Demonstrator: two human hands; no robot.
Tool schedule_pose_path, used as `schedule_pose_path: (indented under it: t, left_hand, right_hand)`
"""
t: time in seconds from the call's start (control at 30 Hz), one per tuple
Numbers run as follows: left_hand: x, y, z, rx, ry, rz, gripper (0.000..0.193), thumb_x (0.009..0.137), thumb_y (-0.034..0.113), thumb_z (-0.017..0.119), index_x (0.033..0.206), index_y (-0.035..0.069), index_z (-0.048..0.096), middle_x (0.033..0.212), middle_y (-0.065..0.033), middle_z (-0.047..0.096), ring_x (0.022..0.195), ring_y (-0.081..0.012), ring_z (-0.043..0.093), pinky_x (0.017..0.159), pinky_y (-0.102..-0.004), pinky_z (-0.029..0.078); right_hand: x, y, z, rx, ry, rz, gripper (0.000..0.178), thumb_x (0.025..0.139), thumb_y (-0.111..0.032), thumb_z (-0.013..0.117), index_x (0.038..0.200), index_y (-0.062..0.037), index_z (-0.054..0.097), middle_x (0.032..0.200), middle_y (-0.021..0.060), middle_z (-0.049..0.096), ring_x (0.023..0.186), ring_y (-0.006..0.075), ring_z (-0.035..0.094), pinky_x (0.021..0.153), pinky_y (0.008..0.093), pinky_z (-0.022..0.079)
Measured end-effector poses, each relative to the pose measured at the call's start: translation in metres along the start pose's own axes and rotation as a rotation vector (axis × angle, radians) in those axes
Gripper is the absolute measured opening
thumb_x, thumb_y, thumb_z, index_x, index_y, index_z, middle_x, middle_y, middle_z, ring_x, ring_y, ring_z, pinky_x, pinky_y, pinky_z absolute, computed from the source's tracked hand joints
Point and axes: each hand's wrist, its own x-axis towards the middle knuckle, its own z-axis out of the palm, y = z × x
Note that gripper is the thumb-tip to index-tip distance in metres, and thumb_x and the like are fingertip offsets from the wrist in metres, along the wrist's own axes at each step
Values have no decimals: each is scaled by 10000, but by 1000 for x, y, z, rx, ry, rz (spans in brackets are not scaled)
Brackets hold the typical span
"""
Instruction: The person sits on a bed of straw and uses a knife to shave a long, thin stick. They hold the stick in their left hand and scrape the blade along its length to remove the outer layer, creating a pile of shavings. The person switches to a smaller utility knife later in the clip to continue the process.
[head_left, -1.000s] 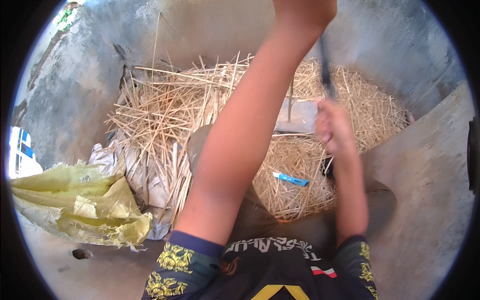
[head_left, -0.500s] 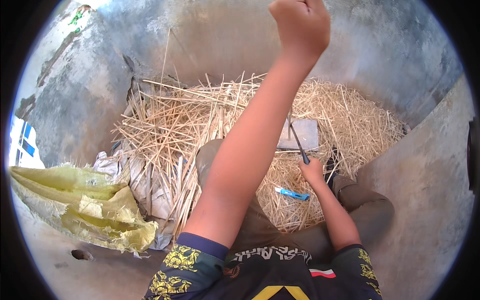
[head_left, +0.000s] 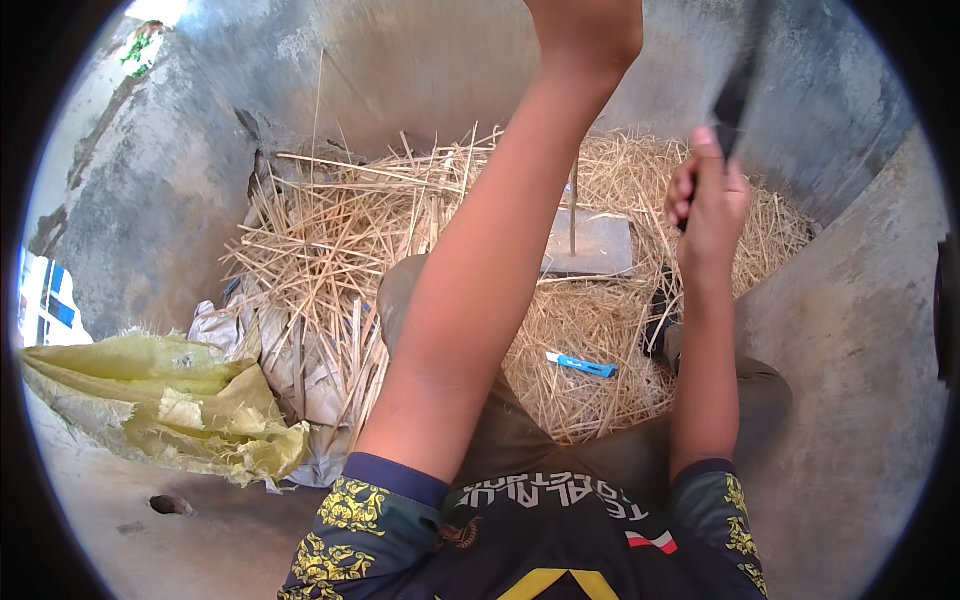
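Note:
My left arm stretches far up the view. Only the wrist and the back of my left hand (head_left: pixel 590 32) show; its fingers are cut off by the top edge. A thin upright stick (head_left: pixel 573 225) comes out from behind that forearm, its lower end on a flat grey block (head_left: pixel 605 240); what holds its top is hidden. Raised at the right, my right hand (head_left: pixel 712 195) is closed around the dark handle of a knife (head_left: pixel 735 100), whose blade points up and is smeared by motion. On the straw between my legs lies a blue box cutter (head_left: pixel 582 364).
Loose straw and thin split strips (head_left: pixel 320 235) cover the floor ahead. A frayed yellow-green woven sack (head_left: pixel 180 410) sits at the left, next to crumpled pale sheeting (head_left: pixel 225 330). Worn grey walls (head_left: pixel 400 90) enclose the space, and my bent legs flank the straw.
My right hand has swung up with the knife from low beside the block. My left hand has risen farther out of the top of the view.

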Motion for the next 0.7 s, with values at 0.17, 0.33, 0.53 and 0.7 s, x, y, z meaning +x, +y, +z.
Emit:
schedule_pose_path:
  t: [0.17,0.33,0.53,0.7]
  left_hand:
    - [-4,10,8,-25,-61,-65,486,1057,361,442,799,-8,624,535,-50,465,504,-101,420,465,-312,339]
    - [4,8,-11,46,-50,-74,517,1058,392,431,700,35,544,535,3,420,495,-81,375,460,-293,305]
    - [13,-17,-20,-52,-22,-231,500,1062,401,413,688,85,515,560,53,393,506,-57,345,461,-272,277]
    - [9,-26,-12,-80,-45,-120,499,1063,399,410,683,88,497,569,56,402,508,-47,346,455,-265,269]
  right_hand:
    - [-60,190,-37,-47,165,-117,435,1012,-435,495,725,-109,466,532,13,423,462,119,464,408,267,338]
    - [-111,291,-99,-870,-268,551,385,907,-377,627,740,-31,597,497,20,469,380,173,460,363,324,318]
    - [-47,192,-90,497,-350,1416,467,912,-403,659,610,-161,398,469,-67,309,352,57,293,335,227,238]
    - [7,39,-37,-264,-59,391,409,922,-415,650,687,-142,456,532,-37,431,388,50,374,337,226,281]
